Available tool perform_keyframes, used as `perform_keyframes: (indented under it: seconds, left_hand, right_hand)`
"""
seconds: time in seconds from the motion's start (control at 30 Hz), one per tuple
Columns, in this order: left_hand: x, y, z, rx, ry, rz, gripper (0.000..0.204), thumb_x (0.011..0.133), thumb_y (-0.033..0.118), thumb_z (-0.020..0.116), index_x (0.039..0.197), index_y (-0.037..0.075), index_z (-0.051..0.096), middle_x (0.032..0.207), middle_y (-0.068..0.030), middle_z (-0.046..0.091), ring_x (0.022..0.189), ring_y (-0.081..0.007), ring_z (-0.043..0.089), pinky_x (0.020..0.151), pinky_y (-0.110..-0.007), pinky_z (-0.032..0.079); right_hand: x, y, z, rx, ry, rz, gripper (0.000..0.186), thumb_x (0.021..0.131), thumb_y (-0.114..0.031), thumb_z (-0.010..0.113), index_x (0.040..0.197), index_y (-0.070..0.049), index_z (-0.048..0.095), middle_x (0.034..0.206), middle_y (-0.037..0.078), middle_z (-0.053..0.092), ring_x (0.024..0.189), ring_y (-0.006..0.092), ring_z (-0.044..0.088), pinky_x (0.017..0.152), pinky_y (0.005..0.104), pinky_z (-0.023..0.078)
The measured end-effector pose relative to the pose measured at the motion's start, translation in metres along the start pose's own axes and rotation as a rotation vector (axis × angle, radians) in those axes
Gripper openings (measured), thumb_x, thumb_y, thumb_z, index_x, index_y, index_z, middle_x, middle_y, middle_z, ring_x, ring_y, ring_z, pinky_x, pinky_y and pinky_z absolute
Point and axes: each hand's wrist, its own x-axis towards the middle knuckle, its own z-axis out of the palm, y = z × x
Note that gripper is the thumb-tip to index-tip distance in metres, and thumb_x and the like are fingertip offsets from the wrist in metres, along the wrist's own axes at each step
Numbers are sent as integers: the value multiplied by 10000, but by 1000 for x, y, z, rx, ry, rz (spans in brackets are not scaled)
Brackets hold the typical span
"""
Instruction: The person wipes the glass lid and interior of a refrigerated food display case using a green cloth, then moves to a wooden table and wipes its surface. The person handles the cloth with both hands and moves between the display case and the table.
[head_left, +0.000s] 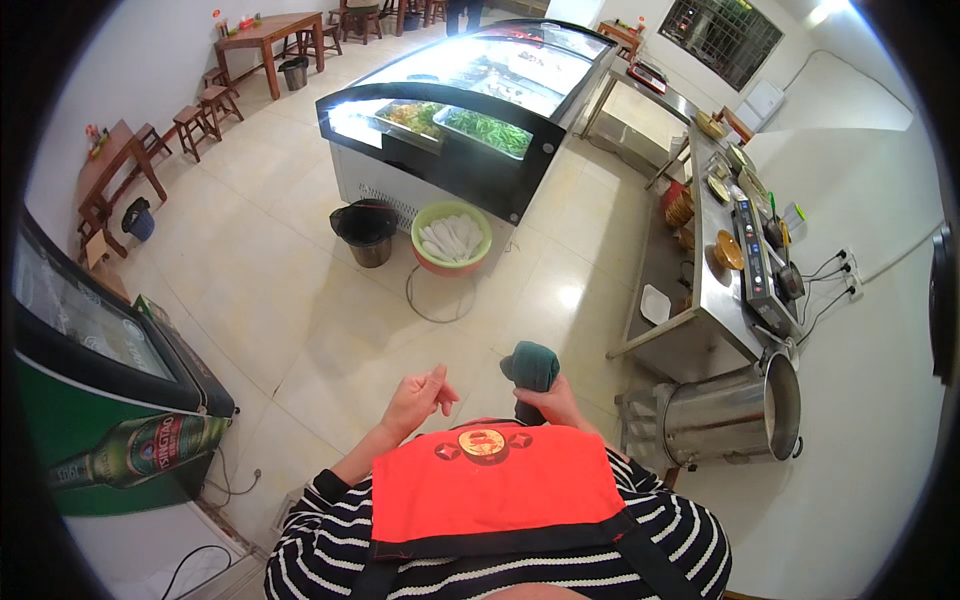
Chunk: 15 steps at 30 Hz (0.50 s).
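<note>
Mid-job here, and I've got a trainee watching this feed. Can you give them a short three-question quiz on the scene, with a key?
1. Which grip holds the dark green bundle?
2. True or false: in the picture, the black-lined bin stands to the right of the light green basin.
3. What lies in the basin?
A. Red fruit
B. Long white pieces
C. Folded towels

Key:
1. The right grip.
2. False; the bin stands to its left.
3. B.
</note>
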Motion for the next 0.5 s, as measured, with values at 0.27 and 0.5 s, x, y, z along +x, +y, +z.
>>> perform_keyframes:
  seconds: [0.27, 0.5]
  left_hand:
    - [38, 0, -10, -52, 227, -164, 530, 1077, 407, 520, 812, -11, 709, 623, -32, 629, 506, -63, 501, 483, -222, 369]
    - [97, 34, -8, 37, 459, -83, 493, 1077, 389, 518, 860, -8, 715, 657, -24, 652, 478, -19, 420, 458, -208, 319]
  right_hand:
    - [98, -15, -5, 46, -32, 139, 269, 796, -80, 802, 1025, -6, 681, 882, 44, 690, 739, 127, 635, 665, 308, 524]
    - [201, -24, -19, 99, -198, 56, 355, 797, -111, 810, 1110, 1, 687, 971, 29, 701, 872, 135, 633, 785, 326, 521]
